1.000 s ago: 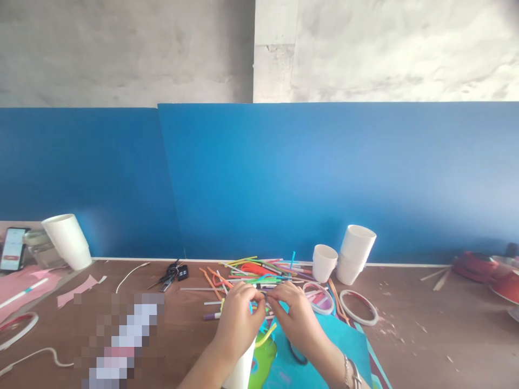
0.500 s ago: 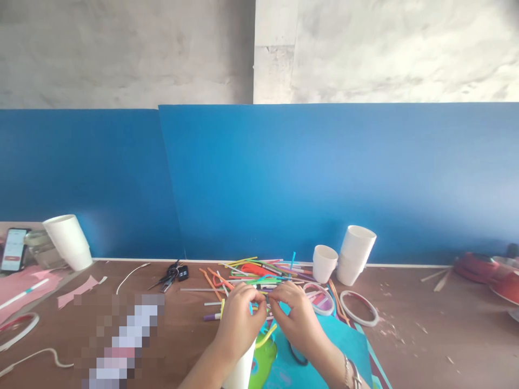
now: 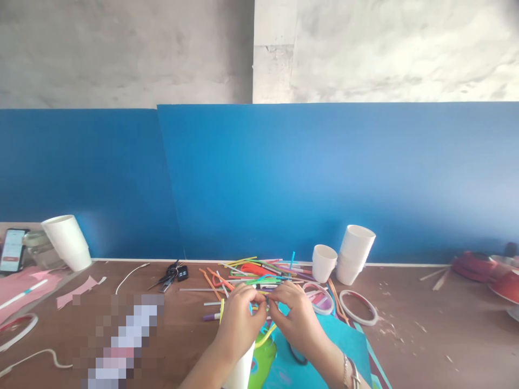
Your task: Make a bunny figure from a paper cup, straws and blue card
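Observation:
My left hand (image 3: 245, 309) and my right hand (image 3: 292, 308) meet fingertip to fingertip in front of me. Both are closed in a pinch, and whatever lies between the fingers is too small to make out. Under my left hand and wrist stands a white cup (image 3: 242, 369), partly covered by them. A yellow bent strip, perhaps a straw (image 3: 266, 336), shows between the hands. Beneath my right hand lies a blue sheet (image 3: 348, 346), with a green shape (image 3: 264, 363) at its left and a dark scissor-like loop (image 3: 298, 354) partly hidden by the wrist.
Behind my hands lies a pile of coloured straws (image 3: 263, 268). A single white cup (image 3: 324, 263) and a stack of cups (image 3: 356, 255) stand beyond, near a tape roll (image 3: 359, 308). Keys (image 3: 172, 276), another tilted cup stack (image 3: 68, 243) and a phone (image 3: 13, 250) are leftward. A blue partition (image 3: 304, 178) bounds the table.
Both hands stay pinched together at nearly the same spot. The view has shifted very slightly; nothing else visibly moved.

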A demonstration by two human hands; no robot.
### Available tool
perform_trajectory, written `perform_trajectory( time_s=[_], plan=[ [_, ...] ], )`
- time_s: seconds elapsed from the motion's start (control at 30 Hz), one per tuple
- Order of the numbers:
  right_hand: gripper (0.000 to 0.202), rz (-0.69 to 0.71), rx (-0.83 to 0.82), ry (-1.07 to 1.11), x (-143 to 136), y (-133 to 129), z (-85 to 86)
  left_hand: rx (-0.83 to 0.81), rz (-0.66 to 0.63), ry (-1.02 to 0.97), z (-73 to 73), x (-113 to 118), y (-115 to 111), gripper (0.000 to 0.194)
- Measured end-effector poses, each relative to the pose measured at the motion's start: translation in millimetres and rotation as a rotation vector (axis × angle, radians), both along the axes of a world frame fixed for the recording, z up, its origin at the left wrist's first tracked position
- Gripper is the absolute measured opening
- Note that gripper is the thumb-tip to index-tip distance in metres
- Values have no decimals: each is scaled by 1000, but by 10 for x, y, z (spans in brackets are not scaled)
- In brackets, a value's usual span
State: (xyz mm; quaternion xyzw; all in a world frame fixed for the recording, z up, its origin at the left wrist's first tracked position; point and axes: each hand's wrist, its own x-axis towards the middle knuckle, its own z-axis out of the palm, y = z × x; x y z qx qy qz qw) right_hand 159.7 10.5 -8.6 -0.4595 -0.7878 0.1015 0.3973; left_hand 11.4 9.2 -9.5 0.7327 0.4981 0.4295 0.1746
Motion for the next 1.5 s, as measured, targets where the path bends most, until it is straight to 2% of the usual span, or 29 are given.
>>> perform_trajectory(
  time_s=[0.17,0.3,0.5,0.6,0.63,0.73,0.83,0.97,1.03,1.13,1.2,1.3,1.4,1.5],
  plan=[
    [20,36,-180,230,13,35,3,-100,-44,-90,38,-22,-4,13],
    [20,-41,-310,326,46,108,-13,-260,-79,-240,84,-38,-5,9],
    [25,-275,-284,86,254,273,-129,-473,-133,-457,180,-86,6,16],
    [10,-315,-234,7,323,273,-169,-561,-165,-562,190,-101,26,18],
    [10,-300,-206,-23,321,258,-171,-582,-175,-592,187,-104,34,19],
    [29,-143,-89,-54,244,186,-136,-611,-161,-647,158,-109,57,17],
    [25,36,46,8,123,96,-66,-637,-135,-690,112,-108,67,15],
    [12,142,118,69,35,22,-2,-704,-190,-785,96,-91,43,15],
    [10,117,19,159,37,29,-1,-712,-195,-734,128,-83,18,19],
    [8,43,-294,366,66,89,-31,-610,-159,-572,199,-83,-15,25],
    [13,73,-490,500,85,135,-53,-515,-160,-469,230,-90,-21,23],
    [18,168,-643,639,102,161,-53,-431,-167,-357,231,-105,-13,21],
    [20,226,-720,711,111,123,7,-478,-206,-439,191,-107,-7,24],
    [21,319,-819,824,107,63,82,-657,-299,-718,118,-74,-8,29]
  ],
)
